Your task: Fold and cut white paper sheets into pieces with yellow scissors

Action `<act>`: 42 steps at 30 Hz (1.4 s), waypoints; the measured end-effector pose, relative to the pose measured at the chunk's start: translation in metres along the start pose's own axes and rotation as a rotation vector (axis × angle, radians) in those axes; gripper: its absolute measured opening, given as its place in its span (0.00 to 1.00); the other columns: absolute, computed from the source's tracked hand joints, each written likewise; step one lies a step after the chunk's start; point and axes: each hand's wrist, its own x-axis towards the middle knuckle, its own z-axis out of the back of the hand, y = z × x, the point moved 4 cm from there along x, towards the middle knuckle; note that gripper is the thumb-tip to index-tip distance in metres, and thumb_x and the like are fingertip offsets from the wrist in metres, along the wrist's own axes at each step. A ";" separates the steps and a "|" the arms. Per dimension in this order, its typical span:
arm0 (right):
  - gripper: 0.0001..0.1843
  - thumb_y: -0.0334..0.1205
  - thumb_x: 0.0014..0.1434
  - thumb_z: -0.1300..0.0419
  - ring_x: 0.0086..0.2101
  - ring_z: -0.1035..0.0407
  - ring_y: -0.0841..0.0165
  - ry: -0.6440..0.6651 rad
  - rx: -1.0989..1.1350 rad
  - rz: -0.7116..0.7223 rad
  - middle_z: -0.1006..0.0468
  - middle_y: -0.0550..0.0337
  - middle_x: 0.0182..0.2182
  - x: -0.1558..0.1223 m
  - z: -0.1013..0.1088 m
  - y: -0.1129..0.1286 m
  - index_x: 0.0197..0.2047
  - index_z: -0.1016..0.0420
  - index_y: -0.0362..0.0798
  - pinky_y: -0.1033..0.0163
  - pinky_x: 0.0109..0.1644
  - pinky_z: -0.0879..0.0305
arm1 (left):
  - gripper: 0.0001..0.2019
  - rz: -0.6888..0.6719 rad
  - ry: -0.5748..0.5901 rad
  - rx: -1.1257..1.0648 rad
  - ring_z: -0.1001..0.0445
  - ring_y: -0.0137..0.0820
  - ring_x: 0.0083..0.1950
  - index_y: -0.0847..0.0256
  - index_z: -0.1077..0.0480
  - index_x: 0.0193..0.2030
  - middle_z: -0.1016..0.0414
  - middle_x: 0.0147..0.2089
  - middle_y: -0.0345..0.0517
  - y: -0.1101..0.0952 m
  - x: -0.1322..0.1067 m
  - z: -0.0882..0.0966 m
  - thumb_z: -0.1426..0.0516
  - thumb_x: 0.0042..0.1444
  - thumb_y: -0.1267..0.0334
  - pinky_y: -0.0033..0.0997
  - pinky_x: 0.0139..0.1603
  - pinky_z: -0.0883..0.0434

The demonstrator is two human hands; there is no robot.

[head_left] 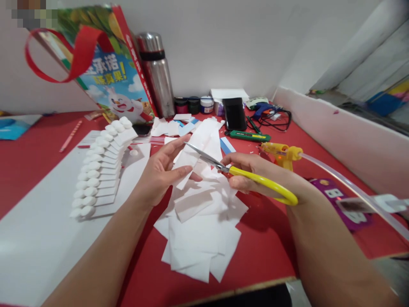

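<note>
In the head view, my left hand (162, 170) pinches a small strip of white paper (187, 164) between thumb and fingers. My right hand (247, 170) is closed around scissors (263, 179) with yellow handles, their metal blades pointing left over the strip. The blades look nearly together; whether paper lies between them I cannot tell. Below both hands a loose pile of white paper pieces (198, 234) lies on the red tabletop. To the left of my left hand, a curved stepped row of white card strips with oval white tips (99, 166) rests on white board.
A yellow glue gun (281, 153) and purple packet (335, 200) lie at right. Behind stand a steel flask (158, 76), a picture bag (111, 81) with red handles and small paint jars (194, 105). A green cutter (249, 136) lies before a black phone (234, 114).
</note>
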 end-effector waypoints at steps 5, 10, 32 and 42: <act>0.32 0.62 0.50 0.28 0.23 0.43 0.74 -0.019 0.022 -0.027 0.32 0.68 0.25 0.001 -0.001 0.000 0.48 0.29 0.48 0.67 0.26 0.49 | 0.32 0.003 0.000 0.001 0.16 0.31 0.35 0.49 0.28 0.63 0.40 0.75 0.48 0.001 0.000 0.000 0.31 0.51 0.70 0.36 0.43 0.17; 0.32 0.62 0.47 0.27 0.22 0.43 0.74 -0.023 0.043 -0.030 0.33 0.69 0.23 0.003 -0.002 0.001 0.46 0.28 0.48 0.67 0.24 0.50 | 0.35 0.032 -0.022 0.014 0.16 0.34 0.37 0.49 0.31 0.66 0.38 0.74 0.51 0.001 0.000 0.002 0.30 0.50 0.67 0.36 0.41 0.17; 0.27 0.55 0.47 0.26 0.19 0.46 0.77 -0.119 -0.069 -0.041 0.34 0.72 0.21 0.004 0.003 -0.007 0.45 0.25 0.49 0.69 0.20 0.51 | 0.43 0.052 0.076 -0.078 0.17 0.34 0.33 0.47 0.41 0.72 0.23 0.57 0.49 -0.001 0.000 0.002 0.31 0.51 0.69 0.36 0.37 0.17; 0.26 0.54 0.47 0.25 0.19 0.45 0.77 -0.117 -0.180 0.024 0.35 0.72 0.20 0.002 0.004 -0.006 0.43 0.24 0.49 0.69 0.21 0.50 | 0.36 0.074 0.124 -0.094 0.17 0.34 0.30 0.51 0.35 0.66 0.20 0.41 0.40 -0.001 -0.001 0.002 0.31 0.52 0.68 0.35 0.35 0.18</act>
